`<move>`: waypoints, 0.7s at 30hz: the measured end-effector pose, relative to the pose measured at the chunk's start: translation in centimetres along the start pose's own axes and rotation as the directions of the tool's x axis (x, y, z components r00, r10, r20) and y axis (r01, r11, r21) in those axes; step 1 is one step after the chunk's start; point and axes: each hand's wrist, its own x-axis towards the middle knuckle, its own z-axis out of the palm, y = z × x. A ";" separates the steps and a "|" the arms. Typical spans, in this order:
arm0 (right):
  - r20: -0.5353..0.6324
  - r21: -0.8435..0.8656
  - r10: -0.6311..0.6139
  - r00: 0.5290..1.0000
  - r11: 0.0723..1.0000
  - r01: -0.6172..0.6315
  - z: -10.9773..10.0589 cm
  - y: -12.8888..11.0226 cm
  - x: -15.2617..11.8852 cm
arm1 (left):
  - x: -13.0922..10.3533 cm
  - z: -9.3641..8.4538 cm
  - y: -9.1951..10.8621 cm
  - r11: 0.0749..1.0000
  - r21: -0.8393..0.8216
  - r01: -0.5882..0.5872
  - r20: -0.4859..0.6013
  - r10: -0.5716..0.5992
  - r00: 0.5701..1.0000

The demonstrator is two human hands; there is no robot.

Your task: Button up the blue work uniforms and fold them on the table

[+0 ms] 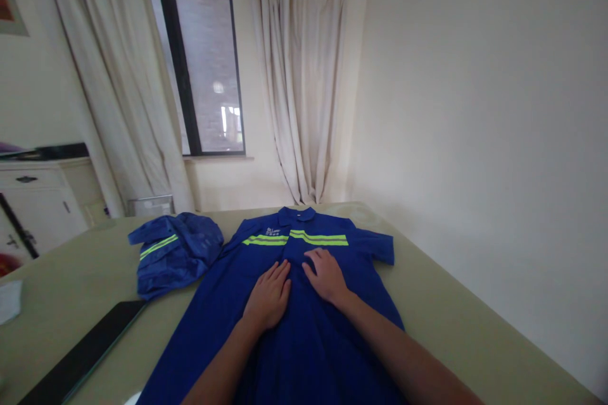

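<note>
A blue work shirt [327, 323] with yellow-green reflective chest stripes lies spread on the table, its collar at the far end. White lettering marks one side of the chest, and a short sleeve sticks out to the right. My left hand [270, 294] rests flat on the shirt front, fingers stretched forward. Just right of the front's middle, my right hand [325, 275] is on or just above the cloth, its fingers slightly bent and apart. Left of the shirt sits a crumpled blue garment [183, 256] with a similar stripe.
A long black flat object [85, 351] lies on the greenish tabletop [456, 329] at the left. Near the left edge is a white item [9, 300]. A wall [498, 139] runs along the right side; curtains [304, 76] and a window stand behind. A white cabinet [42, 196] is at left.
</note>
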 end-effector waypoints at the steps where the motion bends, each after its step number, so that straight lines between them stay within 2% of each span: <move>1: 0.066 -0.042 -0.006 0.998 0.999 0.009 -0.4 0.5 -1.3 | 0.5 0.0 -0.2 1.000 0.024 0.020 -0.008 -0.020 1.000; 3: 0.209 -0.113 -0.002 0.978 0.993 0.026 -1.4 2.2 -3.6 | 1.2 0.0 -0.3 0.997 0.071 0.037 -0.009 -0.037 0.999; 5: 0.291 -0.157 0.040 0.956 0.988 0.007 -2.7 4.2 -5.2 | 1.4 -0.1 -0.1 0.993 0.118 0.010 0.000 -0.010 1.000; 8: 0.299 -0.206 0.132 0.945 0.976 -0.071 -4.3 6.7 -5.8 | 0.9 -0.3 0.9 0.982 0.184 -0.033 0.016 0.031 0.999; 11: 0.291 -0.212 0.142 0.946 0.974 -0.081 -5.2 7.7 -5.4 | -0.3 -0.4 2.1 0.977 0.214 0.016 0.066 -0.030 0.997; 14: 0.310 -0.226 0.094 0.946 0.974 -0.022 -6.5 7.2 -4.5 | -2.1 0.3 3.8 0.978 0.200 0.065 0.100 -0.086 0.991; 17: 0.334 -0.335 0.170 0.927 0.941 -0.052 -7.6 5.4 -2.6 | -4.1 1.6 6.8 0.985 0.154 0.080 0.112 -0.098 0.989; 19: 0.307 -0.398 0.245 0.920 0.911 -0.110 -7.3 3.8 -1.2 | -5.3 2.4 9.4 0.990 0.115 0.084 0.118 -0.097 0.988; 21: 0.258 -0.365 0.216 0.942 0.924 -0.112 -5.8 2.3 -0.5 | -6.1 2.4 11.8 0.997 0.060 0.050 0.135 -0.058 0.989</move>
